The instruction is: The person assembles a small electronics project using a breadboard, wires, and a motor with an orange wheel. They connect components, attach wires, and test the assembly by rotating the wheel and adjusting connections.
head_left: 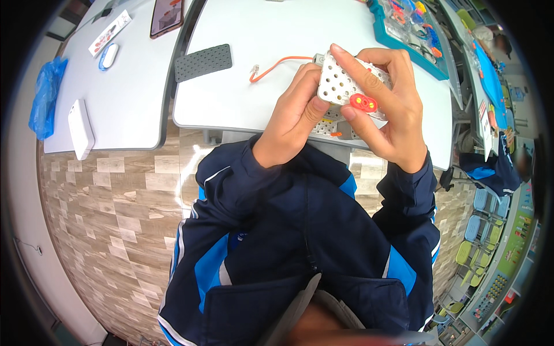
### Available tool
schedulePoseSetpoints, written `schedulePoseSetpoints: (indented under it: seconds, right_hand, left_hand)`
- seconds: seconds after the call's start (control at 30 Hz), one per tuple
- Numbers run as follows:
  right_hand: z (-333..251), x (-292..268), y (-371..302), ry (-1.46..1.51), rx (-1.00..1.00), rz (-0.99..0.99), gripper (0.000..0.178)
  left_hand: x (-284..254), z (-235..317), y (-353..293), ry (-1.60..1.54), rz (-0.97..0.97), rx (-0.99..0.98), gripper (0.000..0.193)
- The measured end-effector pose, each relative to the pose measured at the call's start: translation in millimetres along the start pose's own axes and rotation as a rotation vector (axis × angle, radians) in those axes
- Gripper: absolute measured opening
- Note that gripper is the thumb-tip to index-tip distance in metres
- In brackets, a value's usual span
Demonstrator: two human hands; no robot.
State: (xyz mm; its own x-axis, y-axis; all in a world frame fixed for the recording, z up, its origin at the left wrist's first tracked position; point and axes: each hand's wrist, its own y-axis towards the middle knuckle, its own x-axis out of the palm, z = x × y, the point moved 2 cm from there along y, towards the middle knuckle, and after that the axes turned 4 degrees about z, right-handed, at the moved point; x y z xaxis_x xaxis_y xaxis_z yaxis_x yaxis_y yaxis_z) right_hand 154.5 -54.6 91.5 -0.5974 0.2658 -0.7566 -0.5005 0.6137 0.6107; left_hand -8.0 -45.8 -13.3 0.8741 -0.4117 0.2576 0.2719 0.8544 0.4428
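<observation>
Between my two hands, above the front of the white table, is a white building block assembly with a perforated panel (336, 81). My left hand (293, 118) grips its left side, thumb against the lower edge. My right hand (392, 109) holds it from the right, with the index finger stretched across the panel and the thumb beside a red oval piece (363, 103) with yellow pegs. An orange cable (277, 63) with a clear plug trails left from behind the assembly. Below it, partly hidden by my hands, are more perforated parts with yellow and orange bits (328, 128).
A dark grey perforated plate (203, 63) lies left on the table (231, 109). A teal tray (412, 52) of colourful parts stands at the back right. On the left table are a phone (167, 17), a white case (81, 129) and a blue plastic bag (47, 95).
</observation>
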Motion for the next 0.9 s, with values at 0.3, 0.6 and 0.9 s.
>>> schedulePoseSetpoints:
  seconds: [0.3,0.6,0.9]
  right_hand:
    - [-1,-4,-3,-0.031,0.063,-0.042,0.064]
    - [0,-4,-3,-0.042,0.047,-0.036,0.062]
    - [0,-1,-1,-0.032,0.005,-0.017,0.06]
  left_hand:
    - [2,6,1,0.062,0.021,0.059,0.044]
    - [3,3,3,0.043,0.038,0.1,0.047]
    - [3,-4,0,0.017,0.071,0.092,0.048]
